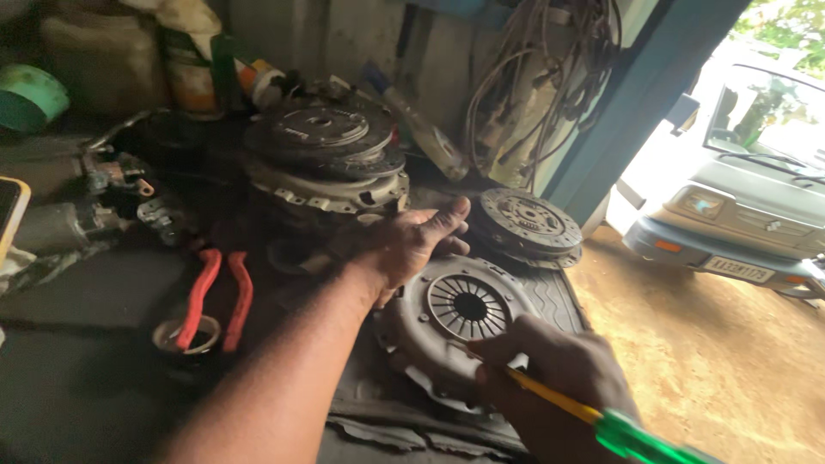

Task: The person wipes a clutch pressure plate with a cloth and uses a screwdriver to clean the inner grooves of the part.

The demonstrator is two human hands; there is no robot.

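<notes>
A round metal clutch pressure plate [464,309] with a ring of spring fingers lies flat on a dark ribbed mat [550,296]. My left hand [408,245] rests on its far rim, fingers spread and holding nothing. My right hand [559,378] sits at the near rim and grips a screwdriver [601,421] with a yellow shaft and a green handle. The tip of the tool points toward the plate's edge.
A stack of clutch discs and covers [326,155] stands behind my left hand. Another clutch disc [528,222] lies at the bench's right end. Red-handled pliers [215,296] lie to the left beside a small ring. Cables hang on the wall; a parked car [739,215] stands outside.
</notes>
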